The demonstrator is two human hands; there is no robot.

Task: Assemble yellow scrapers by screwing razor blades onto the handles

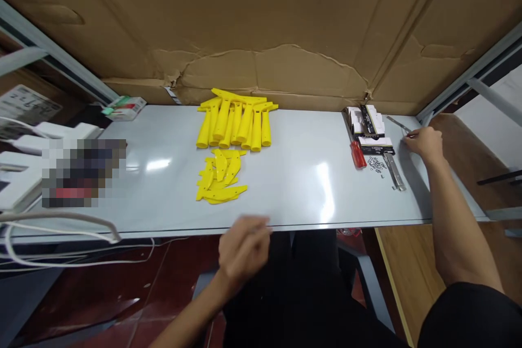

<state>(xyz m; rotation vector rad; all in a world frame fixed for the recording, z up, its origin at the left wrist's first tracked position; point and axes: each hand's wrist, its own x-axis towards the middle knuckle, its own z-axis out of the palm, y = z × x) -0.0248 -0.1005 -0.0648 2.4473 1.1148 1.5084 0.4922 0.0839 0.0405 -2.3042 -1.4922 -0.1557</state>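
At the far right of the table, my right hand (424,142) has thumb and fingers pinched at the near end of a thin grey metal tool (398,124), whose exact kind I cannot make out. Left of it lie a silver utility knife (393,172), a heap of small screws (376,164), a screwdriver with a red handle (358,154) and small black-and-white boxes (376,145). My left hand (244,247) is over the front edge, curled and smeared by motion. Beyond it are flat yellow plastic pieces (220,174) and several yellow T-shaped handles (236,119).
Cardboard (261,22) walls off the back of the white table (293,174). Grey metal frame bars (468,81) rise at both ends. On the left are a white rack-like object (24,174), cables (81,261), a small box (126,108) and a pixelated patch.
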